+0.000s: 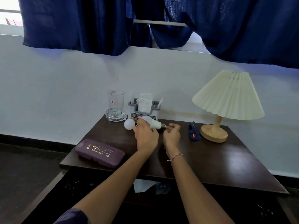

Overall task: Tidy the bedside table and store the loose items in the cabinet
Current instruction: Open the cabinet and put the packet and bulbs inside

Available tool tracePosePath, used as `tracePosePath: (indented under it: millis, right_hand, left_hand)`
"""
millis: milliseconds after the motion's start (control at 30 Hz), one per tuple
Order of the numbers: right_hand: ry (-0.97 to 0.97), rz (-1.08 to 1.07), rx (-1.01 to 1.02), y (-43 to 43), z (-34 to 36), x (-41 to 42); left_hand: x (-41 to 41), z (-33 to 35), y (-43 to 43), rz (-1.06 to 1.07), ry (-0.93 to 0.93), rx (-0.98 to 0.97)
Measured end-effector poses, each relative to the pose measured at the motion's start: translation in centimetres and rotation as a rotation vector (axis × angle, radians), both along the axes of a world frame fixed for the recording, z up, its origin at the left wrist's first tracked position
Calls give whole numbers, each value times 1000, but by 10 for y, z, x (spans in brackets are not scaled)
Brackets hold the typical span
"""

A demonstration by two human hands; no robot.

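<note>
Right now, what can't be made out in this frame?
Head view:
- Cabinet contents: dark, shadowed under tabletop.
- Blue item by lamp: too small to identify.
- Holder label: blurred, behind bulb.
- Whether right hand touches bulb cap: too small.

Surface (218, 159): glass (115, 105) back left, tissue holder (144, 109) just right of it. Bulb (129, 124) and second bulb (155, 124) in front of holder. Lamp (226, 102) back right, glasses case (100, 152) front left.

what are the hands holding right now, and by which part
The left hand grips a light bulb round its white body. The right hand curls beside its metal cap; contact cannot be told.
</note>
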State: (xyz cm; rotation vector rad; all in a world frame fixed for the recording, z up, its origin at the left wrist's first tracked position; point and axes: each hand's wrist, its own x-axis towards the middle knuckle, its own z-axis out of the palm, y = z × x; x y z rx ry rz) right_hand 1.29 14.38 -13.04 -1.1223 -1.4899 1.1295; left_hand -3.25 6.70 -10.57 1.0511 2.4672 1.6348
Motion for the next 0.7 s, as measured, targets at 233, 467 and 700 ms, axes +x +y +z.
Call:
tracePosePath:
  millis: [233,467,700]
  right_hand:
    - [153,-109,-75,-26,-2,29]
    - [270,-106,-97,-73,-5,66]
    - [336,-107,-104,-104,-3,98]
  left_hand:
    - [21,-4,-40,-102,-33,109]
    - [42,-12,-94,-146,-36,152]
    - [63,-15,-133,-207,15,187]
